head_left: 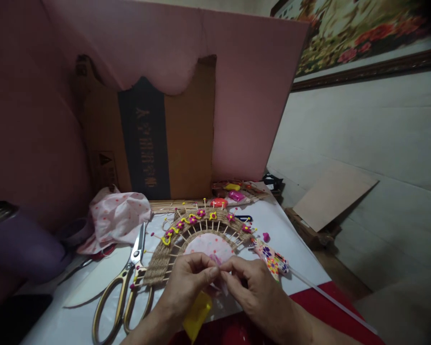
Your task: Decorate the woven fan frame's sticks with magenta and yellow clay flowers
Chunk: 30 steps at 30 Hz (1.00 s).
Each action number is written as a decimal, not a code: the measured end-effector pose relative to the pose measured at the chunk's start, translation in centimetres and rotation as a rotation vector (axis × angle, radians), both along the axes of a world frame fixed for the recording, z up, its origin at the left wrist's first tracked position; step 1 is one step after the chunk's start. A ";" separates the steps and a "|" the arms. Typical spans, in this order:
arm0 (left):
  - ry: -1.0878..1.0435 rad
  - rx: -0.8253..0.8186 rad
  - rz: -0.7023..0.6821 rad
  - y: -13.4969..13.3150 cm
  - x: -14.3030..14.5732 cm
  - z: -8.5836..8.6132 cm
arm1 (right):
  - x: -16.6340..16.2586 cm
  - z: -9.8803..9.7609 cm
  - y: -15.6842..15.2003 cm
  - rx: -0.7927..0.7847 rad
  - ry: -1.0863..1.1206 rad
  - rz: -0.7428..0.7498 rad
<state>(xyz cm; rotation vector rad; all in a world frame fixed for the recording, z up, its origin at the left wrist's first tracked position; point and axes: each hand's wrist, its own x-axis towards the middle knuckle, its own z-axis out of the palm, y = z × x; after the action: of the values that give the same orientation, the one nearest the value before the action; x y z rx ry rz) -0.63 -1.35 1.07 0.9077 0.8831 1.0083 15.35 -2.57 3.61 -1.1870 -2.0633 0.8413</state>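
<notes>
My left hand [187, 282] and my right hand [253, 287] meet fingertip to fingertip over a small pink piece [215, 261], too small to name. Both pinch it just in front of a jute-wrapped arch [163, 256] set with sticks, pink and yellow flowers and a pink dotted fabric centre [208, 244]. A yellow slab [197, 314] lies under my left palm. A painted flowered stick piece [271, 258] lies right of my right hand.
Gold-handled scissors [124, 290] lie to the left on the white table [301, 268]. A pink dotted cloth [117, 215] sits behind them. Clay lumps [233, 194] rest near a cardboard box [147, 139] and a pink board [251, 91]. Red cloth [319, 299] covers the near edge.
</notes>
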 end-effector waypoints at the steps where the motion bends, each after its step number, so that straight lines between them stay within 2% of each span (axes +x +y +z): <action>1: 0.003 -0.001 0.007 0.0 0.0 0.0 | 0.0 0.0 0.0 0.004 0.000 -0.001; 14: 0.066 0.036 -0.007 -0.1 -0.2 0.6 | 0.1 0.3 0.1 0.001 0.037 0.028; 22: 0.101 0.095 -0.023 -0.1 -0.2 0.3 | 0.2 -0.2 0.2 -0.031 0.031 0.017; 30: 0.102 0.080 -0.018 -0.2 -0.1 0.7 | 0.2 -0.5 0.2 -0.028 0.034 0.005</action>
<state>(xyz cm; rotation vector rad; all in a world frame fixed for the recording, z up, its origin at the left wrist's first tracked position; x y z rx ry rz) -0.73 -1.51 1.75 1.0407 0.9235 0.9941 15.54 -2.37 3.13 -1.1749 -2.0345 0.8899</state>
